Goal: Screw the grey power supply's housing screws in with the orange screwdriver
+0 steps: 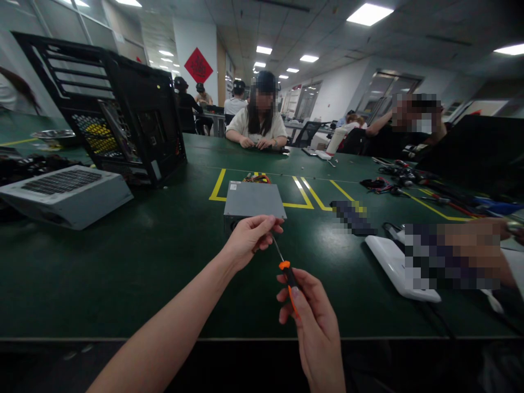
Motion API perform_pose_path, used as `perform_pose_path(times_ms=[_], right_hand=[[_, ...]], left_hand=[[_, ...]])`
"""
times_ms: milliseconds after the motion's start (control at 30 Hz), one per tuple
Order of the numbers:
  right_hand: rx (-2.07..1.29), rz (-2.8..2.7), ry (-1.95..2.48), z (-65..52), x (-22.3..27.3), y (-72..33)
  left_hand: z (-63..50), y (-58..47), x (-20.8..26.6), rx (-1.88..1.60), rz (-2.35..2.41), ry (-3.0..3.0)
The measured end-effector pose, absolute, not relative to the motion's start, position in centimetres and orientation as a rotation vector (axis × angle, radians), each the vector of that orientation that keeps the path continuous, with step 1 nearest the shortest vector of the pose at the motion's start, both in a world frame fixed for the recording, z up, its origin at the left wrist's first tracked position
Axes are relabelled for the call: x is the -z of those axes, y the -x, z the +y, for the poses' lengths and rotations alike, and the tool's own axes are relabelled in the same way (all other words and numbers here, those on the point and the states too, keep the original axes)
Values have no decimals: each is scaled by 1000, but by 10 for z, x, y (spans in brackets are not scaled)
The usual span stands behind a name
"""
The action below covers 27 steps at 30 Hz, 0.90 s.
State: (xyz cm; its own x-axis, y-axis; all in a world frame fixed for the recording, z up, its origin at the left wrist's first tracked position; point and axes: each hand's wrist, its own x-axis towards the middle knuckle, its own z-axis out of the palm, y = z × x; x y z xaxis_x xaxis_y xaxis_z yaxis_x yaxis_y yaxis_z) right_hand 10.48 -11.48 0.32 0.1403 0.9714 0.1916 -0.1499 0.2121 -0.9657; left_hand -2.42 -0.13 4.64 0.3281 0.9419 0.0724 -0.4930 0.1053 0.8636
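My right hand (317,314) is closed around the orange and black handle of a screwdriver (290,278). The thin metal shaft slants up and left, its tip end reaching my left hand (249,237). There the thumb and fingers are pinched together; anything between them is too small to make out. Just behind my left hand lies a grey computer power supply (254,199) on the green table (172,273). A white label marks its top, and coloured wires show at its far side. My left hand partly hides its near face.
At left stand a black computer case (141,117) and another grey power supply (77,202). On the right lie a white flat device (397,267), a blurred dark object (352,216) and tangled cables (379,184). A person (262,117) sits opposite; another person's arm enters at right.
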Motion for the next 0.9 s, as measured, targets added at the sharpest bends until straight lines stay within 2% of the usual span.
perform_pose_path(times_ms=[200,467,667,767,900], right_hand=[[-1146,-874,958,-99,4,-81],[-1301,-556,945,-73,7,-57],[-1194,-495,858,-81,3,-61],[-1108,-544,814,-87,5,-60],[-1136,-547,789,-90,6,-64]], left_hand=[[2,20,-43,-1172,570,-692],[-5,48,-55,-1469,1109,-1388],[-70,80,-43,-693,1184,-2079],[-88,72,-27,-504,1190,-2252],[-88,57,-19,-428,1263,-2350]])
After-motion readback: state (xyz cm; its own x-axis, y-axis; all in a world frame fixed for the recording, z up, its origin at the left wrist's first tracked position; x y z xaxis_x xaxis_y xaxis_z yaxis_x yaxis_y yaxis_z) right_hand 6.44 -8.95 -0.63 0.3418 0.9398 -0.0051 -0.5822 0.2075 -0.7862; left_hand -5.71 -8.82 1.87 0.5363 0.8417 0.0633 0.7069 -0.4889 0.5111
